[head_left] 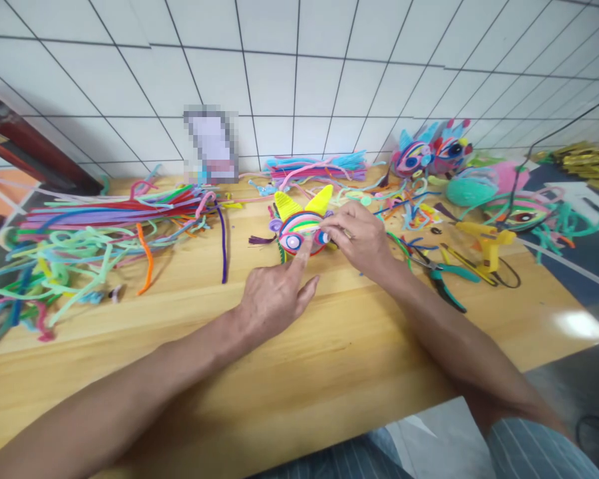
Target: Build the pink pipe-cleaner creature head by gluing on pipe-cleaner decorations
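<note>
A colourful animal head made of pipe cleaners (303, 222) sits on the wooden table in front of me. It has two yellow pointed ears, round eyes ringed in blue and white, striped bands and a dark purple tassel on its left side. My left hand (274, 293) reaches in from below. Its index finger is stretched out against the head's middle, the thumb stands apart, and the other fingers curl. My right hand (360, 236) pinches at the right-hand eye of the head, its fingertips closed there and covering part of that side.
Bundled pipe cleaners (114, 209) and a loose tangle (64, 266) lie at left. More pipe cleaners (319, 166) lie by the tiled wall. At right are teal-handled pliers (442, 276), a yellow glue gun (486, 243) and finished animal heads (412, 159). A blurred upright object (212, 143) stands behind.
</note>
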Available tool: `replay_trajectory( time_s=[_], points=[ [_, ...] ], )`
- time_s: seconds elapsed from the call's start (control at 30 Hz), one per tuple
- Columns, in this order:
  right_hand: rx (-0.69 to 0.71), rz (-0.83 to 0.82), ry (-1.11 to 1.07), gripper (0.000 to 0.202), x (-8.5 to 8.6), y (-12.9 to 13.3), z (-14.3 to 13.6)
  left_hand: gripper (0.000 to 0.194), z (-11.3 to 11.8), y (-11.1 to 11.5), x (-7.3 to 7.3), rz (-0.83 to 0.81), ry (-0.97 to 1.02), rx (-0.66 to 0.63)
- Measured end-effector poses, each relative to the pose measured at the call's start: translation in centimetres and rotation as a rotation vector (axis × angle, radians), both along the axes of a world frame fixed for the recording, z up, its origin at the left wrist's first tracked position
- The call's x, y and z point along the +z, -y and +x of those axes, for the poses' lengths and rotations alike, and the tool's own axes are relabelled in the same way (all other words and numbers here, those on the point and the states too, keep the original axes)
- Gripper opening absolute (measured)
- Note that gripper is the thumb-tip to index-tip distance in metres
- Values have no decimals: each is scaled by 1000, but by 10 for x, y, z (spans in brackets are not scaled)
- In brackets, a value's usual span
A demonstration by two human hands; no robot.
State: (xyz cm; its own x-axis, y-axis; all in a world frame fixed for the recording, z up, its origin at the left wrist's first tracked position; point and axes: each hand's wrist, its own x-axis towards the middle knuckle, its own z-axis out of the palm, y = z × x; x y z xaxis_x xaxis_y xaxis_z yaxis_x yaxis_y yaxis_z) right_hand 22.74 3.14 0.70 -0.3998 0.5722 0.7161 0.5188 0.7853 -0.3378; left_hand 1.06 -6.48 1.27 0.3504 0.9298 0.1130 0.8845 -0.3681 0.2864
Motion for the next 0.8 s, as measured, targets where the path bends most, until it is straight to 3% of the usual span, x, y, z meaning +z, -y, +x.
replay_trajectory(
  time_s=[0.23, 0.5, 0.8],
  points=[
    [-4, 3, 17, 15, -1, 1, 0, 86, 10, -10, -1, -45, -169, 80],
    [-1, -70, 60, 21, 0, -4, 6, 93, 11, -10, -2, -17, -147, 87],
    [15, -58, 70, 24, -2, -5, 6, 87, 11, -12, -5, -72, -190, 74]
  ],
)
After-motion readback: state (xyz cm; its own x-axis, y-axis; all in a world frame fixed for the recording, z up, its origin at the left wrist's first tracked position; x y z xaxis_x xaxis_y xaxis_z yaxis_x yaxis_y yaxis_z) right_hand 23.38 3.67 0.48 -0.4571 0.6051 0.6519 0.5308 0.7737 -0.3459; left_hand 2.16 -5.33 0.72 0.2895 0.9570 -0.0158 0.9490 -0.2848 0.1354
